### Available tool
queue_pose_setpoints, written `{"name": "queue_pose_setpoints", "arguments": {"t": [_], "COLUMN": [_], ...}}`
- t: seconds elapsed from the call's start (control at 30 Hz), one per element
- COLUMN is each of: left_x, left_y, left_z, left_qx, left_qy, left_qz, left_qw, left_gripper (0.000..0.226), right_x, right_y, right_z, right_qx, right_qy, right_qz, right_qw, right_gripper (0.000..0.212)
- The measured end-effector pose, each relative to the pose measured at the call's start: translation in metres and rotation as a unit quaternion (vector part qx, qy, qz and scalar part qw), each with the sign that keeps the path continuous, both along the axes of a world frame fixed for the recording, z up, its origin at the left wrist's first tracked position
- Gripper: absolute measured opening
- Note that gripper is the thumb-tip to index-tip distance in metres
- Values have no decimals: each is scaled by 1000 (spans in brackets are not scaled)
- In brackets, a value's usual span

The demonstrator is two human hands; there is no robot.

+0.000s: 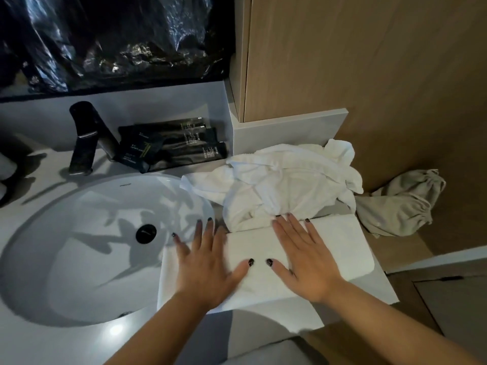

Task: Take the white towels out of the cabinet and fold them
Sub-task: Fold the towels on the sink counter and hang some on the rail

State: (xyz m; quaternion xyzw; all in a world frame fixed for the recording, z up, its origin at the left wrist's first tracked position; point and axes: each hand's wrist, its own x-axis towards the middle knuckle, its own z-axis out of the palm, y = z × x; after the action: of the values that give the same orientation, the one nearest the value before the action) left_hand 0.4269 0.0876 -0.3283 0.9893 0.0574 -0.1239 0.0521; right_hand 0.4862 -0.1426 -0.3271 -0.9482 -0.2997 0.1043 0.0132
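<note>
A folded white towel [340, 248] lies flat on the counter to the right of the sink, its left end reaching over the basin's rim. My left hand [208, 267] presses flat on its left part with fingers spread. On the towel's middle, my right hand [300, 259] lies flat too, fingers straight. Behind the folded towel sits a crumpled heap of white towels [279, 185], touching my right fingertips.
The white oval sink [79, 248] with a black drain fills the left. A black faucet [84, 138] and dark sachets [174, 146] stand behind it. A grey cloth bag [400, 206] hangs off the counter's right end beside the wooden cabinet [369, 61].
</note>
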Motion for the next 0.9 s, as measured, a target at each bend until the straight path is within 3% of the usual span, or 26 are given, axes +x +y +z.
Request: {"name": "queue_pose_setpoints", "arguments": {"t": [0.07,0.2,0.3,0.4,0.47,0.5,0.6,0.67,0.8,0.9], "left_x": [2,18,18,15,15,13,1,-12,-21,-14], "left_y": [-10,-30,-29,-24,-17,-10,23,44,56,53], "left_z": [-1,3,0,-1,0,0,-4,-5,-1,1], "left_qx": [-39,-96,-100,-110,-139,-155,-156,-143,-312,-230], "left_qy": [-39,-82,-89,-97,-107,-109,-98,-94,-84,-111], "left_qz": [-36,38,52,37,20,4,-39,-18,159,77], "left_qw": [998,991,990,988,984,982,982,985,933,964], "left_gripper": [101,82,82,85,80,76,75,76,57,48], "right_x": [1,9,13,16,20,21,23,23,23,22], "right_y": [0,-11,-24,-47,-61,-67,-72,-71,-71,-69], "right_z": [0,1,4,4,4,2,-2,-2,-1,-2], "right_qx": [13,65,85,99,102,94,79,93,123,132], "right_qy": [5,23,16,-39,17,53,70,66,67,62], "right_qz": [4,22,19,-167,-318,-348,-344,-344,-354,-359], "right_qw": [1000,997,996,980,942,931,933,932,925,922], "right_gripper": [75,64,65,72,77,78,80,80,82,80]}}
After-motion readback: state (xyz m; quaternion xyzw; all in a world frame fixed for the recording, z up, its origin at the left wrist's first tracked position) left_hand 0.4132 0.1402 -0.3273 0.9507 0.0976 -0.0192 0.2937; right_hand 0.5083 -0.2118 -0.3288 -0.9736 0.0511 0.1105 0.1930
